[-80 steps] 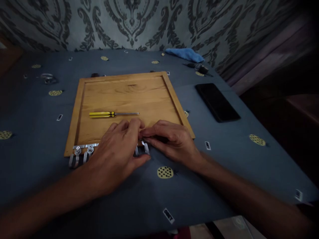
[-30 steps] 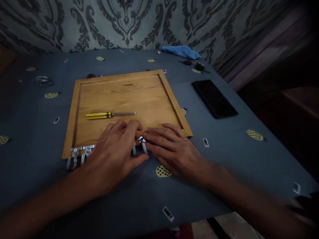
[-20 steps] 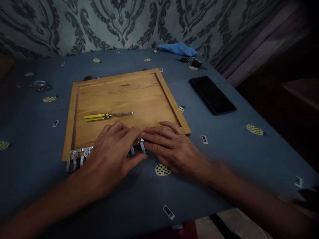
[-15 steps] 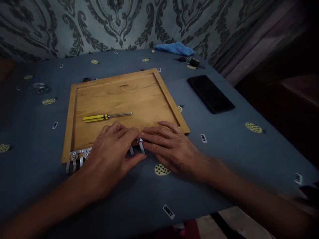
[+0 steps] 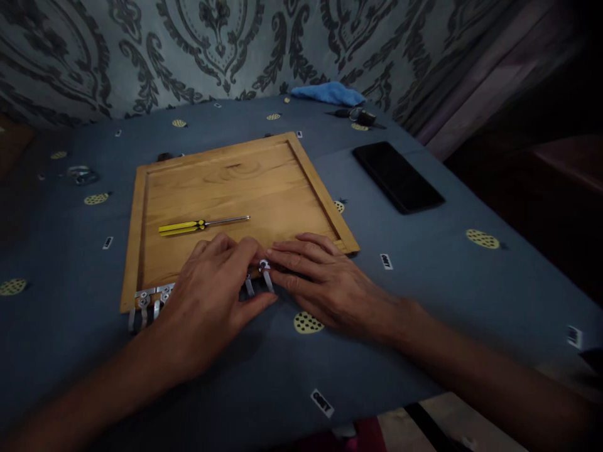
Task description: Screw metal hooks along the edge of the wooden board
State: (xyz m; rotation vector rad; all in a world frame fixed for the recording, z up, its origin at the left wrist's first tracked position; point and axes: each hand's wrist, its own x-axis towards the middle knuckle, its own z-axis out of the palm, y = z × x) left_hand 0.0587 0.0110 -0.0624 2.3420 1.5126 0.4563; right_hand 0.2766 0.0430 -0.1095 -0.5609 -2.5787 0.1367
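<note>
A wooden board with a raised frame (image 5: 217, 188) lies flat on the cloth-covered table. Along its near edge runs a metal hook rail (image 5: 155, 292) with screws and curved hooks that stick out toward me. My left hand (image 5: 214, 295) lies over the middle of the rail, its fingers curled and its thumb beside the rightmost visible hook (image 5: 266, 276). From the right, my right hand (image 5: 325, 279) brings its fingertips to the same hook, closed around the end of the rail. The palms hide part of the rail. A yellow-and-black screwdriver (image 5: 202, 225) rests on the board just beyond my left hand.
Right of the board lies a black phone (image 5: 398, 177). Farther back are a blue cloth (image 5: 328, 93) and a dark tool (image 5: 360, 117). A small shiny item (image 5: 82, 174) sits to the left. A patterned curtain (image 5: 221, 50) hangs behind the table (image 5: 424, 301).
The view has shifted slightly, so the board and screwdriver sit a little lower. Both hands stay at the same hook, with hardly any finger movement.
</note>
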